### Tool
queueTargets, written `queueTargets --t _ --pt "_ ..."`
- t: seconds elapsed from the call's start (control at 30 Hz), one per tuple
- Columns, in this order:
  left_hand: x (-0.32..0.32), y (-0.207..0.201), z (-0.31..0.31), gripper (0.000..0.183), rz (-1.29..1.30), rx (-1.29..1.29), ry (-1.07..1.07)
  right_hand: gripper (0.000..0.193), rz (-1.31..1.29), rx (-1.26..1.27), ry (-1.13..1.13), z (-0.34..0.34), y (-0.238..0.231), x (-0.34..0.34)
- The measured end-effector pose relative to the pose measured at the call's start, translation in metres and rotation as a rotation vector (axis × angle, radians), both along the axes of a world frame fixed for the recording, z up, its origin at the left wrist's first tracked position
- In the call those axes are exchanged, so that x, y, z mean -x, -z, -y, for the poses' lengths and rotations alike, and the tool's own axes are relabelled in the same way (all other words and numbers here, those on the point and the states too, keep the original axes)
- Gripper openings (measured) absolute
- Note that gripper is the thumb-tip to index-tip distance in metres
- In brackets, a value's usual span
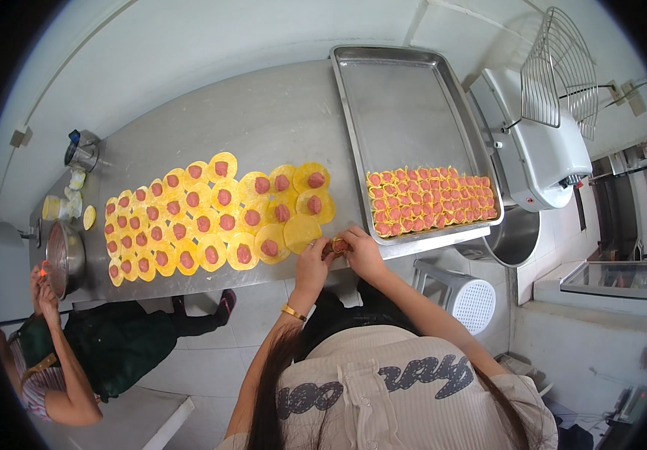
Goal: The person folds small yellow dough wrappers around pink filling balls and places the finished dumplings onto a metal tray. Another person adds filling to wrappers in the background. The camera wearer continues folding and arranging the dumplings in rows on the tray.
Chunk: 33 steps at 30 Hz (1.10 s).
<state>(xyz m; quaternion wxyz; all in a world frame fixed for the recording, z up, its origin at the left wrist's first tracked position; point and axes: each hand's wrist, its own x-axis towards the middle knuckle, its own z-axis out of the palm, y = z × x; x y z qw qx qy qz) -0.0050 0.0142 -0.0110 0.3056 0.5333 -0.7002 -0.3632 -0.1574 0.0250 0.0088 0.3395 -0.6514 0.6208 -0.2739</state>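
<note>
Both my hands meet at the table's front edge, around a small meat dumpling [338,244] with a yellow wrapper. My left hand [313,264] pinches it from the left, and my right hand [363,253] closes on its other side. Just left of them lies a round yellow wrapper [302,234] with no meat on it. Beyond it, rows of round yellow wrappers, most with a lump of pink meat filling [224,196], spread leftward over the steel table [188,112]. To my right, a metal tray [347,112] holds packed rows of finished dumplings [428,196] in its near half.
At far left, a co-worker's hands [44,289] are beside a metal bowl [68,259]. A white machine with a wire guard [533,142] stands right of the tray. A stool [470,300] and a round steel vessel [515,236] are below the table's right end.
</note>
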Motion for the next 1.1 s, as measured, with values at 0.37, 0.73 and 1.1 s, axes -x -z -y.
queueTargets --t 0.37,0.73,1.1 --pt "-0.016 -0.001 -0.005 0.023 -0.025 -0.181 -0.074 0.034 -0.283 0.179 -0.305 0.009 0.001 -0.003" --pt "-0.025 -0.026 -0.053 0.018 0.04 -0.253 -0.122 0.03 -0.193 0.214 0.319 0.094 -0.058 0.262" --pt "0.028 -0.029 -0.08 0.017 0.092 -0.25 -0.156 0.027 -0.435 0.065 -0.132 0.123 -0.005 0.354"
